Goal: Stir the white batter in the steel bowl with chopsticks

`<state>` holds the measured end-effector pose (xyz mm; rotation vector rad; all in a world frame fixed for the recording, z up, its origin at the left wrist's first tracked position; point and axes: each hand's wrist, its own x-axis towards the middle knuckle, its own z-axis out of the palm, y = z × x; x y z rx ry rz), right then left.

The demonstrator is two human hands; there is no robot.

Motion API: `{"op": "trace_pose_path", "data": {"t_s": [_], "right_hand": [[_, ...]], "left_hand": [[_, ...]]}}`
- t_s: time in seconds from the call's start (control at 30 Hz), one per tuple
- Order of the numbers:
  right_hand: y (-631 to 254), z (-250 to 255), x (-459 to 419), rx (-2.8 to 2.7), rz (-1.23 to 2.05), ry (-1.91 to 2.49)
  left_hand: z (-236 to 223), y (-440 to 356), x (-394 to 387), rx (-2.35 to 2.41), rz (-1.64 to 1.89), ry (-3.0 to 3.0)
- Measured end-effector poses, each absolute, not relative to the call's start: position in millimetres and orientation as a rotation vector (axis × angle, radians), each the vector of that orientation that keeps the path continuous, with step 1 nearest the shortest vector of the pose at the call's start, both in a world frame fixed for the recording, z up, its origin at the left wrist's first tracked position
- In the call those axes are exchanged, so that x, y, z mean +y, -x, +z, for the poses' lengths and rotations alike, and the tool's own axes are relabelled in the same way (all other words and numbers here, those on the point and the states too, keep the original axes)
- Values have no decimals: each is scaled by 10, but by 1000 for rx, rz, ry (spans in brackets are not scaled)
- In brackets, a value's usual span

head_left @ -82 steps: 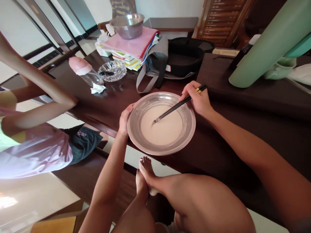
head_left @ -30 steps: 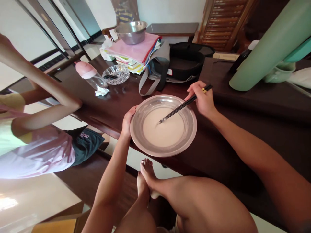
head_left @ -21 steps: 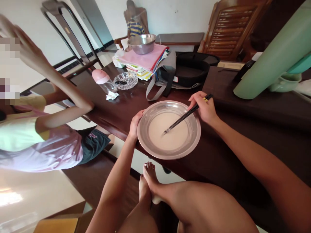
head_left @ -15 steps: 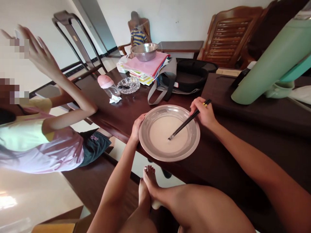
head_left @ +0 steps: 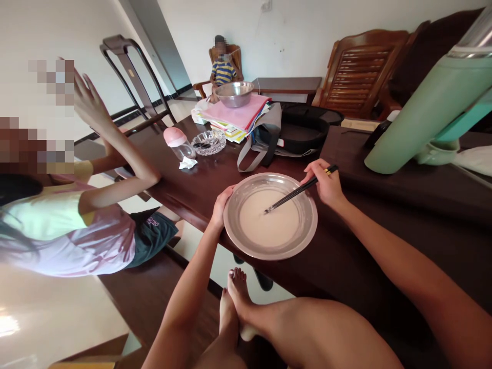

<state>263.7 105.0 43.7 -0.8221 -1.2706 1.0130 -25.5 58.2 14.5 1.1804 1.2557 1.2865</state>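
A wide metal bowl (head_left: 270,252) rests at the edge of the dark table, in front of me. It holds a pale, milky liquid (head_left: 271,225). My left hand (head_left: 223,205) grips the bowl's left rim, with part of its fingers hidden behind the rim. Closed around a pair of black chopsticks (head_left: 295,191) is my right hand (head_left: 325,183), above the bowl's right rim. The chopsticks slant down to the left, and their tips dip into the liquid near the middle.
A pink-capped bottle (head_left: 179,143), a crumpled tissue (head_left: 187,163) and a glass ashtray (head_left: 209,142) stand beyond the bowl. Behind are a black-grey bag (head_left: 295,133) and a second metal bowl (head_left: 235,95) on papers. A green flask (head_left: 418,113) leans at right. One person sits left, another farther back.
The chopstick tips have shifted slightly left and up within the liquid. My left hand keeps its hold on the rim. The whole view has moved a little.
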Motion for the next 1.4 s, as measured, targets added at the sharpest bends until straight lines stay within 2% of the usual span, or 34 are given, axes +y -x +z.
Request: {"op": "trace_pose_path", "data": {"t_s": [0.17, 0.63, 0.8, 1.4], "right_hand": [[-2632, 439, 1042, -1334, 1086, 848], [-2651, 444, 1060, -1271, 1000, 826], [-2625, 457, 1025, -1343, 1087, 812], [-2617, 470, 1016, -1321, 1062, 841]], "left_hand": [[150, 256, 576, 1268, 1277, -1193], [145, 255, 585, 1301, 1296, -1265], [139, 263, 589, 1287, 1284, -1269], [107, 269, 603, 1216, 1301, -1208]]}}
